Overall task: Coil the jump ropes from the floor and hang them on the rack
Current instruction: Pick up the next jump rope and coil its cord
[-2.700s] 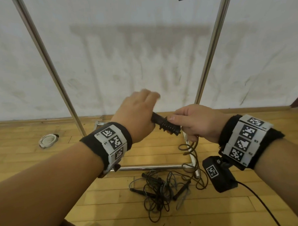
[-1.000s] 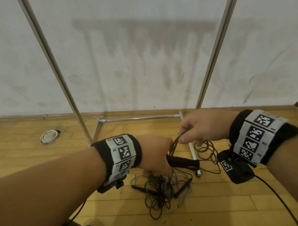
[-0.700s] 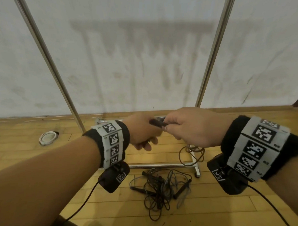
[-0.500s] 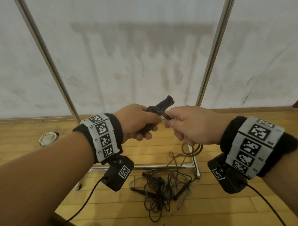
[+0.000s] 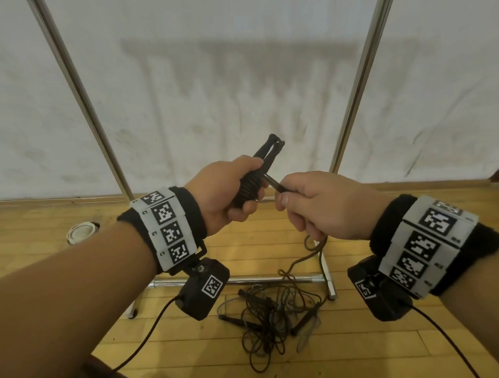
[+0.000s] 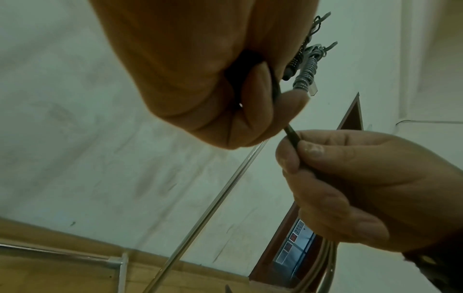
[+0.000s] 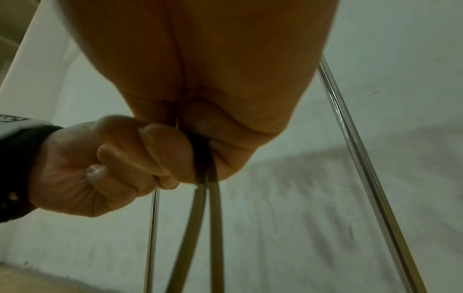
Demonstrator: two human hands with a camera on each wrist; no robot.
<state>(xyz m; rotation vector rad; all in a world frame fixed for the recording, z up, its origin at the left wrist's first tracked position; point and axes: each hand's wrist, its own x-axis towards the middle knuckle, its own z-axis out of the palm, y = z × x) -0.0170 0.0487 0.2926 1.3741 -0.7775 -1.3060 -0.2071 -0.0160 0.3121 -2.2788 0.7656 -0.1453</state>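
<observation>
Since half a second ago, your left hand (image 5: 225, 194) has tilted the handles (image 5: 249, 186) upright, fist closed around them; your right hand (image 5: 323, 205) pinches the rope (image 5: 273, 182), keeping wraps taut above the floor (image 5: 363, 341) pile (image 5: 268, 313).

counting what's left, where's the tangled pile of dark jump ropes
In the head view the tangled pile of dark jump ropes lies on the wooden floor, low centre, just in front of the metal rack's base bar.
</observation>
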